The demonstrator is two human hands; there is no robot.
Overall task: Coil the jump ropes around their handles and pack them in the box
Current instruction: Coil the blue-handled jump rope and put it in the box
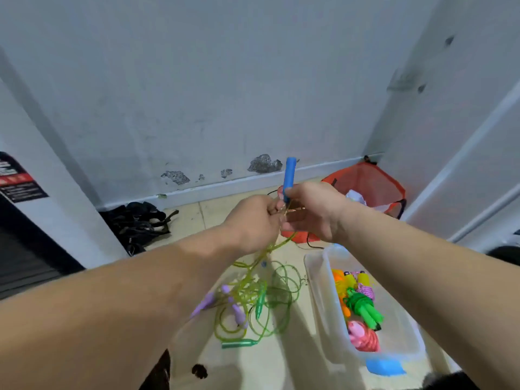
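Above and left of the clear box (pixel 318 280), the right hand (pixel 312 211) has its grip curled round an upright blue handle (pixel 289 175). The left hand (pixel 253 223) pinches the yellow-green rope (pixel 270 246), which trails to a loose tangle (pixel 278 294) left of the box. Coiled ropes (pixel 363 305) lie inside.

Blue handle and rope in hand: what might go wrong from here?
1. The rope from the left hand drops into a floor pile tangled with purple handles and green handles; pulling may knot it or drag those along.
2. The right hand grips the blue handle low, so it may twist loose.
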